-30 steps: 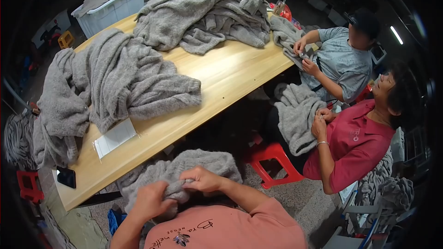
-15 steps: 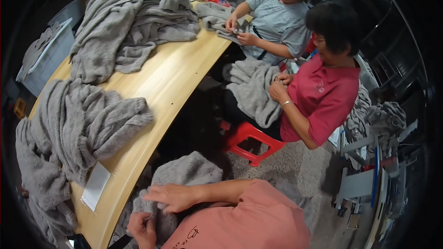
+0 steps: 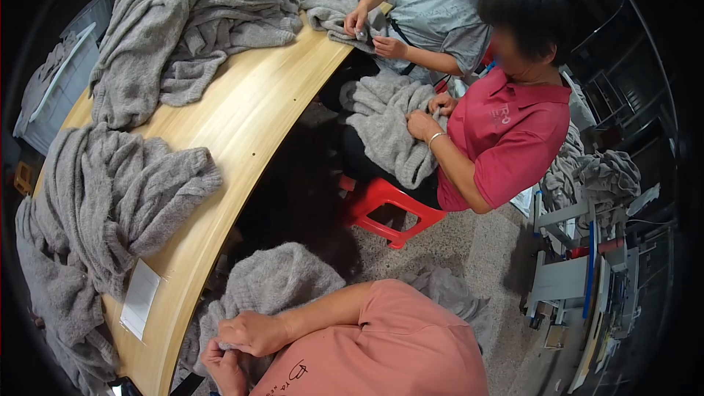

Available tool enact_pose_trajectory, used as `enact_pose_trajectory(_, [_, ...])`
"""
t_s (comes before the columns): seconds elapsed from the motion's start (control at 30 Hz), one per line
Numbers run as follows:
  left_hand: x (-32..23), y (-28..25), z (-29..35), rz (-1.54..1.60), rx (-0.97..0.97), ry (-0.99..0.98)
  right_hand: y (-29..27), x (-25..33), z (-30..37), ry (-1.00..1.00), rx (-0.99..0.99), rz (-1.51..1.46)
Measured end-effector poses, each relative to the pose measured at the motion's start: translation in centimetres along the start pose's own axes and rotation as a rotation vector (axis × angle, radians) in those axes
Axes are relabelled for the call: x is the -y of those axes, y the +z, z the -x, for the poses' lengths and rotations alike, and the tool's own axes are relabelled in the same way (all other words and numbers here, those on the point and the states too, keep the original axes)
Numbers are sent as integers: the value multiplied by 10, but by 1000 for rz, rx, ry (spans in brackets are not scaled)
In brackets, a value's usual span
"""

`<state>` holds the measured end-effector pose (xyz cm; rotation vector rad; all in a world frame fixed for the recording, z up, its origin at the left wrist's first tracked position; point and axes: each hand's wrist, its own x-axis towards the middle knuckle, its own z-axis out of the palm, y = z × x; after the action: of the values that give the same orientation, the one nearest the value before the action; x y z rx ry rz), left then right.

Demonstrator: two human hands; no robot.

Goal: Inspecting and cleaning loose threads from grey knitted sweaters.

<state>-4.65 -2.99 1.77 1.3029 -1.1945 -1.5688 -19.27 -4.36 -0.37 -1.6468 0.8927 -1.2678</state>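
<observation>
Holding a grey sweater at a small fold; it lies bunched in front of the person, just beyond the table's near edge and lower than the top. What bears it from below is hidden.

Right hand: fingers curled in, nearly closed, fingertips pinching the knit. Left hand: close beside it, thumb and fingers drawn together on the same bit of cloth; exact finger contact partly hidden.

Handling (judged): soft, limp, fairly light for its bulk. Fuzzy surface should grip well rather than slip; not breakable, though loops may snag or stretch. Best hold: a doubled fold or edge between thumb and fingertips, loose bulk supported underneath.

Edges and room: wooden table runs along the left, its edge near the left hand and the sweater. Its top carries a near sweater heap, a far sweater heap and a white sheet. Ahead, a dark gap separates the sweater from a red stool, where a co-worker sits. Speckled floor shows to the right; more elbow room that way.
</observation>
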Motion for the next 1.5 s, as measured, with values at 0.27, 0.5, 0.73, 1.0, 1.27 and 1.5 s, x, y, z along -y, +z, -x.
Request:
enact_pose_trajectory(0.27, [-6, -2, -9, 77, 27, -54, -9, -7, 0, 135, 34, -84])
enact_pose_trajectory(0.5, [-4, 1, -10, 122, 126, -14, -6, -3, -10, 136, -73, -89])
enact_pose_trajectory(0.73, [-3, -12, -24, 191, 42, -20, -16, -11, -7, 130, -14, -113])
enact_pose_trajectory(1.0, [-9, -48, -36, 318, -61, 15, -46, -22, 25, 465, 241, 83])
enact_pose_trajectory(1.27, [-12, -93, -46, 598, -269, -116, -52, -29, 46, 459, 499, -15])
enact_pose_trajectory(1.5, [-18, -30, -35, 175, -425, 54, -27, -9, 30, -155, 424, 197])
